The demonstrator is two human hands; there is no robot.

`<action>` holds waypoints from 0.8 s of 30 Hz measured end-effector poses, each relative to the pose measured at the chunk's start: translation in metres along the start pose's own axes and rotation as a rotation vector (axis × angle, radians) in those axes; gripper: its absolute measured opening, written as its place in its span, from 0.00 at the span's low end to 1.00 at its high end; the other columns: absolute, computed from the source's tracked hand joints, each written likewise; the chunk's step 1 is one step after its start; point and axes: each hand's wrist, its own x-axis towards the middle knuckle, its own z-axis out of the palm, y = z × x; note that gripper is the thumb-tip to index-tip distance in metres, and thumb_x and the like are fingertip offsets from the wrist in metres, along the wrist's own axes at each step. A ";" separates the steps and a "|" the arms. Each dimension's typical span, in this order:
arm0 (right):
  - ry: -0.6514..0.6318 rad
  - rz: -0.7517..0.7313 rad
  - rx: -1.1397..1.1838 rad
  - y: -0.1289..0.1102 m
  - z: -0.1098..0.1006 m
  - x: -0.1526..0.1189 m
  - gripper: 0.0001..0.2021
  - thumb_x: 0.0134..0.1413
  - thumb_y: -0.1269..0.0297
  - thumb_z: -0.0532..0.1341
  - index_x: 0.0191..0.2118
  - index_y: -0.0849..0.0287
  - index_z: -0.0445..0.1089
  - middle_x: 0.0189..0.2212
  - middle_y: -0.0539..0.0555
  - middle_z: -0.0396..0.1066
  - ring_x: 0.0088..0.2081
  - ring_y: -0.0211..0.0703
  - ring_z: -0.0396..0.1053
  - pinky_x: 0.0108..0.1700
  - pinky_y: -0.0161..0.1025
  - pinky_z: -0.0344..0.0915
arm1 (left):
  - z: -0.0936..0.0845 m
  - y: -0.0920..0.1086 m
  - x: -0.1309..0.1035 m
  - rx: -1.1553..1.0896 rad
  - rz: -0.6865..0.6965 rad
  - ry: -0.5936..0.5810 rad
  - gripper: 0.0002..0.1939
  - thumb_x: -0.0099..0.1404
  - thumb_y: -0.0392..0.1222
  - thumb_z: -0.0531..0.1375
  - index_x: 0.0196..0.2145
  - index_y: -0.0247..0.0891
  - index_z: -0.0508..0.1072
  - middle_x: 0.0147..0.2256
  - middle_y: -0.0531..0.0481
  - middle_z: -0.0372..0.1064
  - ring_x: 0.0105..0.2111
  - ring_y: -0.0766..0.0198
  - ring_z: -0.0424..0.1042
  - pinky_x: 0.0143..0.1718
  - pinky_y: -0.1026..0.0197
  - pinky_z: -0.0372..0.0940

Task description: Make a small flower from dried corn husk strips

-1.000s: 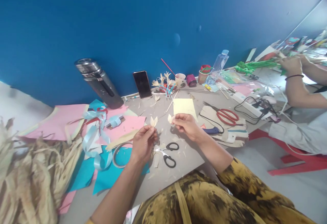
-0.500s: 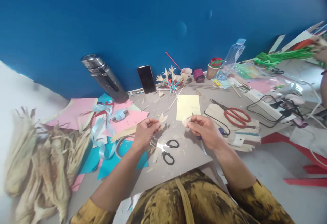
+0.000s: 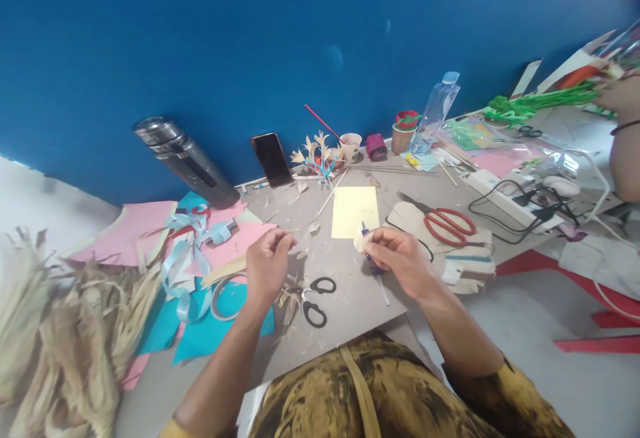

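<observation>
My right hand (image 3: 400,255) pinches a small pale corn husk piece (image 3: 359,241) between thumb and fingertips, above the table. Behind those fingers lies a dark blue tool with a pointed tip (image 3: 365,228), mostly hidden; it may be a glue gun. My left hand (image 3: 269,258) hovers on the left with its fingers curled in, nothing showing in them. Black-handled scissors (image 3: 315,315) lie between my hands, their blades among husk scraps. A loose petal-shaped husk piece (image 3: 314,229) lies beyond, left of a yellow paper sheet (image 3: 354,211).
Dried corn husks (image 3: 75,345), coloured papers (image 3: 120,231) and blue ribbon (image 3: 175,271) lie left. A flask (image 3: 195,165), a phone (image 3: 271,160) and husk flowers (image 3: 320,158) stand behind. Red-handled scissors (image 3: 450,225) and a power strip (image 3: 510,201) lie right, near another person's arm (image 3: 625,138).
My left hand has let go of its petal-shaped husk piece and drawn back to the left. My right hand still holds its own piece. The view has shifted slightly.
</observation>
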 end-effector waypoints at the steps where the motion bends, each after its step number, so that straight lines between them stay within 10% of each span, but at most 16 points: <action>1: -0.012 0.003 0.022 -0.001 0.003 0.000 0.11 0.49 0.57 0.69 0.31 0.61 0.76 0.22 0.49 0.68 0.21 0.31 0.56 0.22 0.32 0.52 | -0.004 0.006 -0.006 -0.074 -0.045 -0.034 0.10 0.63 0.48 0.59 0.32 0.40 0.76 0.26 0.51 0.75 0.28 0.60 0.71 0.34 0.60 0.63; 5: -0.049 -0.092 -0.007 -0.008 0.017 0.001 0.10 0.51 0.58 0.67 0.32 0.60 0.76 0.25 0.51 0.71 0.22 0.32 0.58 0.23 0.32 0.55 | -0.009 0.023 -0.027 -0.158 -0.080 -0.204 0.14 0.63 0.51 0.59 0.32 0.39 0.79 0.28 0.48 0.77 0.30 0.59 0.72 0.35 0.59 0.65; 8: -0.021 -0.175 -0.096 -0.011 0.024 0.001 0.08 0.52 0.61 0.66 0.32 0.60 0.76 0.26 0.51 0.72 0.24 0.34 0.61 0.27 0.33 0.59 | -0.013 0.022 -0.026 -0.153 -0.027 -0.045 0.11 0.60 0.45 0.64 0.39 0.40 0.80 0.36 0.47 0.79 0.37 0.58 0.74 0.43 0.58 0.65; 16: -0.021 -0.107 -0.105 -0.002 0.031 0.002 0.07 0.52 0.62 0.66 0.30 0.60 0.74 0.26 0.50 0.73 0.23 0.33 0.59 0.25 0.32 0.57 | -0.032 0.019 -0.011 -0.863 -0.016 0.147 0.11 0.62 0.48 0.65 0.30 0.37 0.76 0.20 0.55 0.64 0.24 0.67 0.66 0.31 0.63 0.65; 24: -0.195 -0.157 -0.071 -0.008 0.049 0.008 0.06 0.51 0.63 0.67 0.31 0.59 0.76 0.33 0.54 0.76 0.32 0.39 0.69 0.33 0.35 0.64 | -0.043 0.037 -0.002 -1.112 -0.115 -0.041 0.10 0.60 0.45 0.67 0.28 0.36 0.76 0.21 0.53 0.64 0.24 0.67 0.67 0.29 0.63 0.65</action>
